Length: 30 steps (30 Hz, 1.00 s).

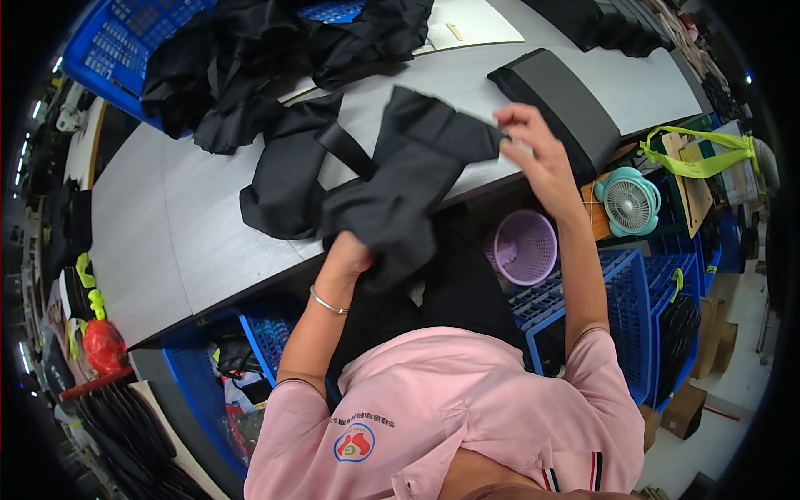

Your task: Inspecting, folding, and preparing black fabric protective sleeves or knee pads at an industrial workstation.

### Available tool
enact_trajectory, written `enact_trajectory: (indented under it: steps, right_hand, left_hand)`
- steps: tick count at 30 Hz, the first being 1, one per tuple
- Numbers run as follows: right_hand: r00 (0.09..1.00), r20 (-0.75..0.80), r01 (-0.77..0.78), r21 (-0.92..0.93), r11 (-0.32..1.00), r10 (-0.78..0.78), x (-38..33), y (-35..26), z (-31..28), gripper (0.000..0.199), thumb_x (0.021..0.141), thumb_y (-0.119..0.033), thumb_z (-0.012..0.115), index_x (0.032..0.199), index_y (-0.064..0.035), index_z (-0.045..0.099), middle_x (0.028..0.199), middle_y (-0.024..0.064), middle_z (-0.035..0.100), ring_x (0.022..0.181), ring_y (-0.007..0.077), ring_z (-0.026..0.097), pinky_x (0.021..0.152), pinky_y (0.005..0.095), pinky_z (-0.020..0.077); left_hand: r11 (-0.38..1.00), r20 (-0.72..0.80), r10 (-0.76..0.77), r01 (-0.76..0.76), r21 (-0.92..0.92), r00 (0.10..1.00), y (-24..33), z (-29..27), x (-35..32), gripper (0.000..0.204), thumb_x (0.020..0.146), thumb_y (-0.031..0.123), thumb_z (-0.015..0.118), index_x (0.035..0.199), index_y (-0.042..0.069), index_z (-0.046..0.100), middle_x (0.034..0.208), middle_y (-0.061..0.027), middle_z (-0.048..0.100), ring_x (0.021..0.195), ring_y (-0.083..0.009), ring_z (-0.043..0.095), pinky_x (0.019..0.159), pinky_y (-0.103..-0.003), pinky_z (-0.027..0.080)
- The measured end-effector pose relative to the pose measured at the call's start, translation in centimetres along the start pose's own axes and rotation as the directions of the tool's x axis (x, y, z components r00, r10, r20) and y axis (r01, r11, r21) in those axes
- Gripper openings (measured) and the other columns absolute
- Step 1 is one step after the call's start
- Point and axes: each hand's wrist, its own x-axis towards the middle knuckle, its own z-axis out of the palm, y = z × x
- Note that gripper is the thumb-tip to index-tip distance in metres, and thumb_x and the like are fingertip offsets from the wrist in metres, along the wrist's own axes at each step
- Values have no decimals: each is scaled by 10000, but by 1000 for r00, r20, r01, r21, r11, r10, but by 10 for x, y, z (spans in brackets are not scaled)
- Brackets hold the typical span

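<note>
i find the black fabric piece [408, 179] across the table [221, 221] edge; step judged: straightening. left hand [353, 252]: fingers hidden. right hand [540, 150]: blurred, fingers curved by its corner. i cannot tell either grip. next calls for even tension.

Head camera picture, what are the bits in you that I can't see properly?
All in the head view:
- Left hand: fingers hidden by the black cloth.
- Right hand: blurred, so its grip on the cloth is unclear.
- Blue basket: inside mostly covered by a black heap; top cut off by the picture's edge.
</note>
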Motion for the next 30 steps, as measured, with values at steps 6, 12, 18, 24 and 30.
enact_trajectory:
  steps: [6,12,18,24,30]
  right_hand:
    - [914,-404,-100,-302,948,-32,35,47,17,220,951,-145,632,1121,-7,659,1260,113,555,1136,200,576,956,315,447]
    - [833,-260,-351,433,830,488,-51,43,47,319,1020,-180,564,1245,45,588,990,92,679,882,163,681,799,260,535]
    - [819,202,-426,842,332,538,-45,17,80,419,976,-317,634,1263,-15,596,1101,70,666,978,143,623,863,281,497]
    - [840,317,-350,937,-7,441,-56,56,63,507,951,-398,646,1324,-61,573,1286,77,641,1192,200,595,1033,379,456]
    - [787,277,-193,959,-206,552,-48,70,62,414,941,-305,676,1263,-58,595,1102,39,683,836,108,630,752,244,517]
  left_hand:
    - [799,181,266,-322,507,947,-14,51,-20,400,1030,139,517,1392,-32,513,1375,-135,558,1267,-187,548,1067,-296,412]
    - [677,-194,654,-451,581,731,27,42,-12,264,996,173,613,1186,-8,642,1163,-77,655,902,-106,640,842,-254,509]
    - [971,24,195,-189,-147,981,28,56,31,364,1001,337,599,1244,67,619,1193,-18,652,1121,-125,599,957,-330,485]
    - [814,384,42,192,-548,922,12,52,46,353,1011,386,560,1176,88,651,1184,-59,686,1057,-195,652,872,-339,526]
    - [939,252,71,21,-343,965,13,77,53,373,997,346,595,1228,55,617,1182,-65,668,1031,-185,638,912,-353,534]
